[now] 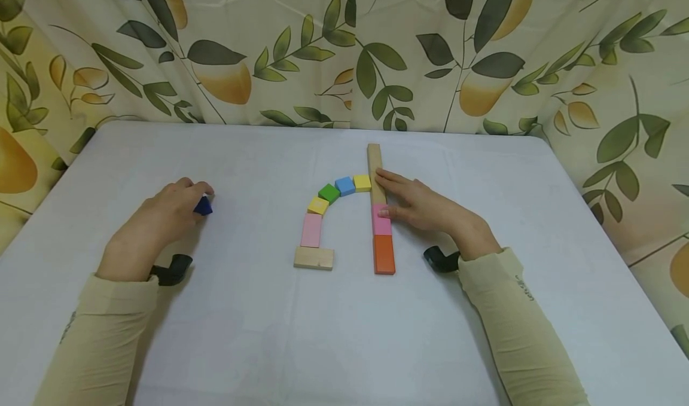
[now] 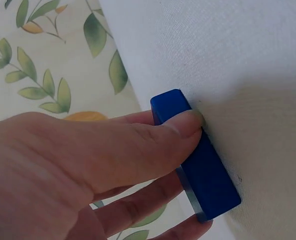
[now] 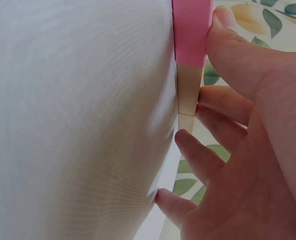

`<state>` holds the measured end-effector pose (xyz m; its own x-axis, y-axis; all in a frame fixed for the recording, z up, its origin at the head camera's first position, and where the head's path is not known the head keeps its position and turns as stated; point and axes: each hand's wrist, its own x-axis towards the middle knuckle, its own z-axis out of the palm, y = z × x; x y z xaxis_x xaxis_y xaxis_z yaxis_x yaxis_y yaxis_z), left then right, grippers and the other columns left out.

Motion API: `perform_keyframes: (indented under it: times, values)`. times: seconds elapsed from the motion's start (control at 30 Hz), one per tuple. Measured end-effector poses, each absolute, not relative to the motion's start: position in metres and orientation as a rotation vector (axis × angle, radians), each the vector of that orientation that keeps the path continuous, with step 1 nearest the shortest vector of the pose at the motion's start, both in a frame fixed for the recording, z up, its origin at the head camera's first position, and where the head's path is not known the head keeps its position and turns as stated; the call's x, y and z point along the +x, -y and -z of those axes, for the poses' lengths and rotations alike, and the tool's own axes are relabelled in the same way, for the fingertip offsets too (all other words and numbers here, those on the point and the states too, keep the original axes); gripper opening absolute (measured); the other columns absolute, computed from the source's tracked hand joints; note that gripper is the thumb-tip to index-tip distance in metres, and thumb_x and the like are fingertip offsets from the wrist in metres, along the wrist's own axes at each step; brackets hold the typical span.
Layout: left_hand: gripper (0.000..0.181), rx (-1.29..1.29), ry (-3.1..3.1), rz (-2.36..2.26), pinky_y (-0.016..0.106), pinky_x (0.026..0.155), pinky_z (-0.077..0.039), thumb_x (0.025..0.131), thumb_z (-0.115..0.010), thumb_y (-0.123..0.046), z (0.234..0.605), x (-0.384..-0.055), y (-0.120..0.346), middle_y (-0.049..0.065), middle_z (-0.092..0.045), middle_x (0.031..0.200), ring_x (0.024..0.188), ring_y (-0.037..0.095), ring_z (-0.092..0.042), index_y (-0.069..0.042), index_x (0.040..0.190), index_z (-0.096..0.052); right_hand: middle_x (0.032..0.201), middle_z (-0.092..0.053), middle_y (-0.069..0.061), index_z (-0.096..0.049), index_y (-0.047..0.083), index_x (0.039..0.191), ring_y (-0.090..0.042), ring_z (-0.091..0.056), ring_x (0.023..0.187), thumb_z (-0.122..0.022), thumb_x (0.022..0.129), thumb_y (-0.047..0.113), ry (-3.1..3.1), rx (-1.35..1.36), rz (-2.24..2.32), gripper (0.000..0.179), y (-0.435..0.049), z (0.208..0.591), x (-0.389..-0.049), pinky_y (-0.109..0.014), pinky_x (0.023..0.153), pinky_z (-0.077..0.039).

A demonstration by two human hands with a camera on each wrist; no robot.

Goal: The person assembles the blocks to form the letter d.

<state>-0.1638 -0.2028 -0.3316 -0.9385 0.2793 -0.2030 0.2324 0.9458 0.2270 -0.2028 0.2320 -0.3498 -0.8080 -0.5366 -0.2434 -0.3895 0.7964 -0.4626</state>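
Note:
At the left of the table, my left hand (image 1: 164, 214) pinches a dark blue block (image 2: 210, 175) between thumb and fingers. The left wrist view shows it as a long rectangular piece with the thumb across its face. My right hand (image 1: 425, 207) lies along the right side of a straight column of blocks, its fingers fairly straight. Its thumb touches the pink block (image 3: 191, 32), and its fingertips are at the natural wood blocks (image 1: 374, 156) above. An orange block (image 1: 384, 255) forms the column's near end.
Left of the column curves a row: a yellow block (image 1: 362, 183), blue block (image 1: 345, 186), green block (image 1: 328, 194), second yellow block (image 1: 318, 205), pale pink block (image 1: 311, 231) and a wood block (image 1: 314, 259) lying crosswise. A leaf-patterned curtain (image 1: 323, 53) hangs behind the white table (image 1: 242, 334).

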Motion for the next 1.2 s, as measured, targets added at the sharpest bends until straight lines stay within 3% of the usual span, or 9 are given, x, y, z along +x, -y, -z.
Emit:
perform_keyframes:
  times: [0.57,1.2]
  values:
    - [0.039,0.425,-2.858,-0.225,0.064,0.085,-0.051,0.09,-0.069,-0.003,0.326,-0.165,0.191,0.03,-0.057,0.121,0.111,0.046,-0.057,0.006,0.127,-0.056,0.168,-0.01,-0.009,-0.018,0.009,0.158,-0.036,-0.012,0.154,-0.061,0.099,0.031,-2.619,-0.699,0.57,0.077,-0.231,0.348,-0.201,-0.065,0.12,-0.008]
    - [0.038,0.67,-2.918,-0.226,0.052,0.079,-0.056,0.088,-0.072,-0.004,0.323,-0.152,0.167,0.024,-0.062,0.114,0.103,0.04,-0.061,0.002,0.123,-0.06,0.168,-0.011,-0.009,-0.019,0.008,0.158,-0.035,-0.014,0.154,-0.06,0.099,0.028,-2.626,-0.718,0.559,0.074,-0.232,0.348,-0.201,-0.061,0.121,-0.012]
